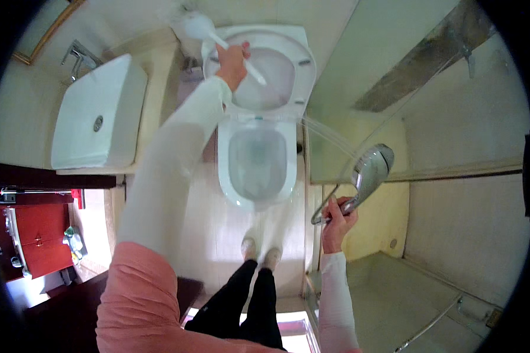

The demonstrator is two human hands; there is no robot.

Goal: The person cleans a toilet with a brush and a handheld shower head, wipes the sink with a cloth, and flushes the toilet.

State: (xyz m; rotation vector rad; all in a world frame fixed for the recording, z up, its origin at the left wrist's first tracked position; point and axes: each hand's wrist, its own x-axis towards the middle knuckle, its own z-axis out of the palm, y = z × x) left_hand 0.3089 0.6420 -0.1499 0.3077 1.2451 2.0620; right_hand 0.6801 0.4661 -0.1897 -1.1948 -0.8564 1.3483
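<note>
My left hand (pixel 233 66) grips the handle of a white long-handled brush (pixel 257 75), whose blurred head is up beside the tank's left side. Below that hand is the raised toilet seat (pixel 305 79), tilted back against the lid (pixel 274 75). The open white toilet bowl (pixel 258 165) faces me. My right hand (pixel 339 220) holds a chrome handheld shower head (pixel 373 170) to the right of the toilet. Thin water jets (pixel 329 134) run from it leftward to the area of the seat hinge. Its hose (pixel 319 214) loops beside my fingers.
A white washbasin (pixel 99 114) with a chrome faucet (pixel 79 57) stands on a counter at left. Right of the toilet is a glass panel (pixel 349 88) bordering the shower area. Through the left doorway, red cabinets (pixel 44 238) show. My feet (pixel 260 253) are on the floor before the bowl.
</note>
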